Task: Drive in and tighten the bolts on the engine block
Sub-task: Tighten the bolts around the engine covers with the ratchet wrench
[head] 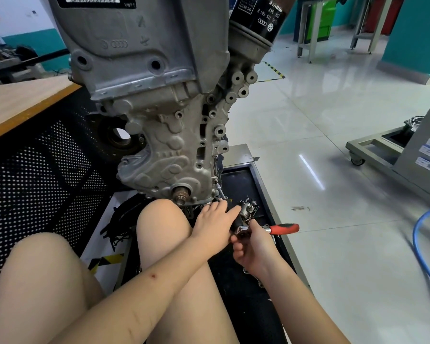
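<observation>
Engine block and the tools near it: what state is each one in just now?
Engine block: hanging over the black tray, open bolt holes showing.
Oil filter: fitted on the block.
Ratchet: red handle pointing right, held.
Left hand: reaching under the block, resting there.
Right hand: gripping the ratchet near its head.
</observation>
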`<state>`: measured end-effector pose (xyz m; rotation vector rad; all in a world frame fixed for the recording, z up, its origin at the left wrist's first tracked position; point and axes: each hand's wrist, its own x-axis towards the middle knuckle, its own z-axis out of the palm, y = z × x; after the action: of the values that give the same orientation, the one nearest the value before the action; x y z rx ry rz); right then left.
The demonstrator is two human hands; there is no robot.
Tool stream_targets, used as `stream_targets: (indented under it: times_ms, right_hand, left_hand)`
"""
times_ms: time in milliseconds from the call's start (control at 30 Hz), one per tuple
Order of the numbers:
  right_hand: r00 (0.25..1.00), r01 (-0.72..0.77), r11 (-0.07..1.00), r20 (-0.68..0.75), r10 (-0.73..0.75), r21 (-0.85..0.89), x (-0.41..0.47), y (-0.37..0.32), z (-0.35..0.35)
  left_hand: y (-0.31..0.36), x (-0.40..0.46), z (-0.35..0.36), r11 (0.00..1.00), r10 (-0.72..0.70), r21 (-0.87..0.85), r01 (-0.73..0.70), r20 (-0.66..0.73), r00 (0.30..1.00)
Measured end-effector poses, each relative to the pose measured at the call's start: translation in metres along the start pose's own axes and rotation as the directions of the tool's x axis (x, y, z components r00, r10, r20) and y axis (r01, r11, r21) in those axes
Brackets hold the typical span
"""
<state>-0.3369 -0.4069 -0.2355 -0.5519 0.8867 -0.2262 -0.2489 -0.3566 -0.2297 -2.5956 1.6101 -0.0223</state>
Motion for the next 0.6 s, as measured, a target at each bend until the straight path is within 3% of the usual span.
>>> stream_targets:
  times_ms: [100, 167, 300, 367, 433, 500, 600]
  right_hand:
    - [0.994, 0.083, 0.981, -0.048, -0.093, -0.178, 0.004, 0.002, 0.001]
    - [0.970, 0.196, 0.917, -0.067, -0.233, -0.346, 0.006, 0.004, 0.000]
    - [0.818, 0.440, 0.534, 0.076, -0.571, -0.722, 0.006, 0.008, -0.003]
    - [0.771, 0.436, 0.320, 0.166, -0.614, -0.841, 0.005, 0.010, -0.003]
    - [0.755, 0.406, 0.185, 0.214, -0.619, -0.895, 0.004, 0.011, -0.002]
    - [0.755, 0.403, 0.188, 0.210, -0.621, -0.896, 0.004, 0.011, -0.002]
    - [0.799, 0.431, 0.367, 0.159, -0.580, -0.824, 0.006, 0.009, -0.004]
  left_hand:
    - [0.000, 0.001, 0.000, 1.000, -0.002, 0.002, 0.002, 0.008, 1.000]
    - [-0.001, 0.001, 0.001, 1.000, -0.001, -0.004, 0.001, 0.003, 1.000]
    - [0.000, -0.001, 0.001, 1.000, -0.001, -0.023, 0.000, -0.023, 1.000]
    - [-0.001, -0.002, 0.002, 1.000, 0.006, -0.012, -0.006, -0.008, 1.000]
    - [-0.001, -0.002, 0.003, 1.000, 0.003, -0.011, -0.003, 0.002, 1.000]
    - [-0.002, -0.002, 0.003, 1.000, -0.002, -0.008, 0.002, 0.003, 1.000]
    - [-0.001, -0.001, 0.002, 1.000, -0.013, -0.012, 0.013, -0.004, 1.000]
